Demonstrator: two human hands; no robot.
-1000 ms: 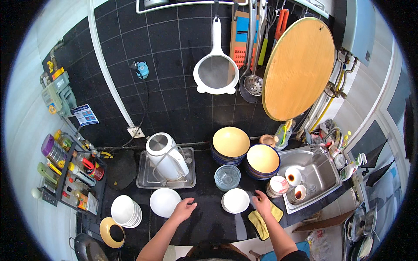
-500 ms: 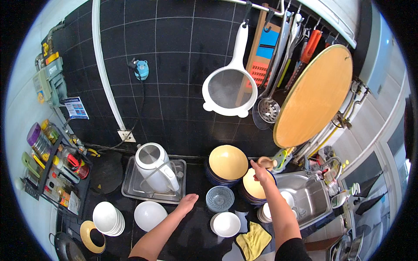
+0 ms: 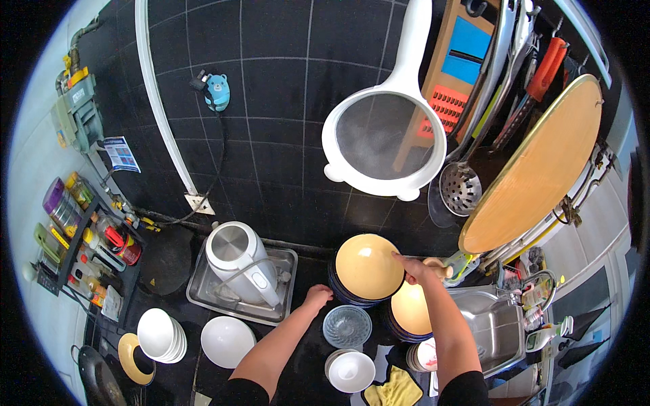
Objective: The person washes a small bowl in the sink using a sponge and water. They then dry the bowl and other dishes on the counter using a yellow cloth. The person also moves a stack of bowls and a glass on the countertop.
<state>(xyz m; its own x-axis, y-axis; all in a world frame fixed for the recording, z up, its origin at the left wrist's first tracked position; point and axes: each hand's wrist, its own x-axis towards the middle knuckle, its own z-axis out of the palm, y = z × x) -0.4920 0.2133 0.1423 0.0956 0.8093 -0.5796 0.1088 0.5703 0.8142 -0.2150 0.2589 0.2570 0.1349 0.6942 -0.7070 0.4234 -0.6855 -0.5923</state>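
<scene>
A stack of bowls (image 3: 369,265), pale yellow inside with dark blue outsides, stands near the wall. My right hand (image 3: 416,269) holds the stack's right edge, its thumb over the top bowl's rim; its fingers are partly hidden. My left hand (image 3: 317,296) is by the stack's lower left side, fingers loosely bent, with nothing visible in them. Beneath my right forearm sits a second yellow-lined stack (image 3: 411,308). A ribbed clear glass bowl (image 3: 347,327) lies in front of the first stack, with small white bowls (image 3: 353,372) nearer me.
A white electric kettle (image 3: 247,264) stands in a metal tray (image 3: 196,298) at left. White bowls (image 3: 157,333), a single white bowl (image 3: 227,342) and a yellow cloth (image 3: 394,389) lie nearer. The sink (image 3: 497,321) is at right; a strainer (image 3: 386,139) and round board (image 3: 535,166) hang above.
My right hand has moved from above the second stack to the first stack's rim. My left hand has come forward and right to that stack's side. The view has shifted.
</scene>
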